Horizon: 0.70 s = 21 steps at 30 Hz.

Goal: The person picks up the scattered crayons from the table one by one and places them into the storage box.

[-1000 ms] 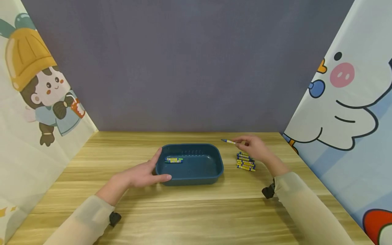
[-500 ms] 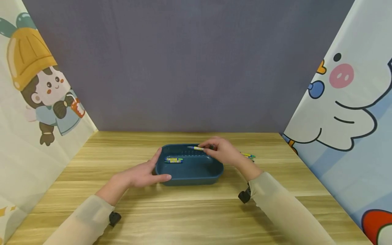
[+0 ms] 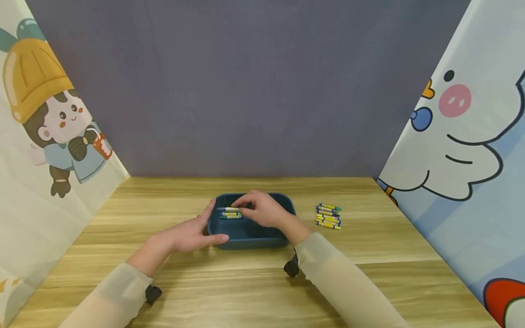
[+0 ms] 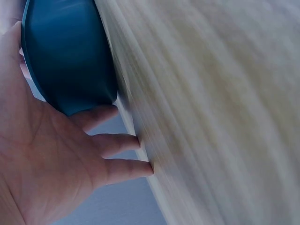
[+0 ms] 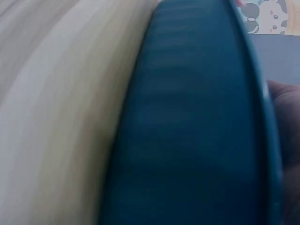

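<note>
A dark blue rectangular tray (image 3: 254, 243) stands on the table. My left hand (image 3: 186, 234) rests against its left end, thumb along the front rim and fingers spread nearly straight. In the left wrist view, the fingers (image 4: 117, 171) reach down beside the tray wall (image 4: 70, 56) to the tabletop. Inside the tray's left part, my right hand (image 3: 264, 212) pinches a crayon (image 3: 227, 209) with a yellow wrapper and dark tip. Just in front of it lie two crayons (image 3: 231, 216) on the tray floor. The right wrist view shows the tray's outer wall (image 5: 187, 112), with most of the hand hidden.
To the right of the tray, several yellow-and-blue wrapped crayons (image 3: 328, 217) lie in a loose stack on the wood-grain table (image 3: 246, 287). A grey panel (image 3: 254, 91) stands behind, with printed cartoon sheets at both sides.
My right hand has carried the crayon leftward from above the loose stack, over the tray's right end, to beside the two crayons inside. The left hand stays at the tray's left end.
</note>
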Each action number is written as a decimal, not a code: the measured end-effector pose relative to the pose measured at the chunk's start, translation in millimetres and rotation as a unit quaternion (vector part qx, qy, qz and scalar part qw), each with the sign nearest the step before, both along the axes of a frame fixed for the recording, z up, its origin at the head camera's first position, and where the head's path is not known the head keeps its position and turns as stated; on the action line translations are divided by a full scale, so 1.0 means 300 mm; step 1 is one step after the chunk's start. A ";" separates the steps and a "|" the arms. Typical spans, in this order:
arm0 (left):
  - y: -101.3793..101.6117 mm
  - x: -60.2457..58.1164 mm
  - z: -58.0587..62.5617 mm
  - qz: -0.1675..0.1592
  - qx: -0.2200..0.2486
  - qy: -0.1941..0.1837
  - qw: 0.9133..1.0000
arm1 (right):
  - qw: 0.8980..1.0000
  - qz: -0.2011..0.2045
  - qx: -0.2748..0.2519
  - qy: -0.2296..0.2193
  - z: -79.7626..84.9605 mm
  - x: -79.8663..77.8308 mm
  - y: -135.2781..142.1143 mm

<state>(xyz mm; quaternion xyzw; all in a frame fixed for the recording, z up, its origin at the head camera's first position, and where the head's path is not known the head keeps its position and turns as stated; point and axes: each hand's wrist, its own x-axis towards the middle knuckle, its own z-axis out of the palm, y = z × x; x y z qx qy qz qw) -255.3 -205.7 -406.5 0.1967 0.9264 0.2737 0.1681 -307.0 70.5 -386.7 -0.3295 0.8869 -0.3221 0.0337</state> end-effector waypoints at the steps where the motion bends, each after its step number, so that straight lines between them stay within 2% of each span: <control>1: 0.000 0.000 0.000 0.000 0.000 -0.001 1.000 | 1.000 -0.001 0.001 0.000 -0.010 -0.002 -0.013; 6: -0.002 -0.002 0.001 -0.002 0.001 -0.005 1.000 | 1.000 -0.011 0.000 -0.002 -0.046 -0.015 -0.053; 14: 0.002 -0.004 -0.002 -0.003 0.005 0.006 1.000 | 0.997 -0.065 -0.034 -0.015 -0.075 -0.032 -0.039; 21: -0.002 -0.005 -0.004 -0.002 0.005 -0.006 1.000 | 0.998 -0.046 0.041 -0.012 -0.097 -0.036 -0.052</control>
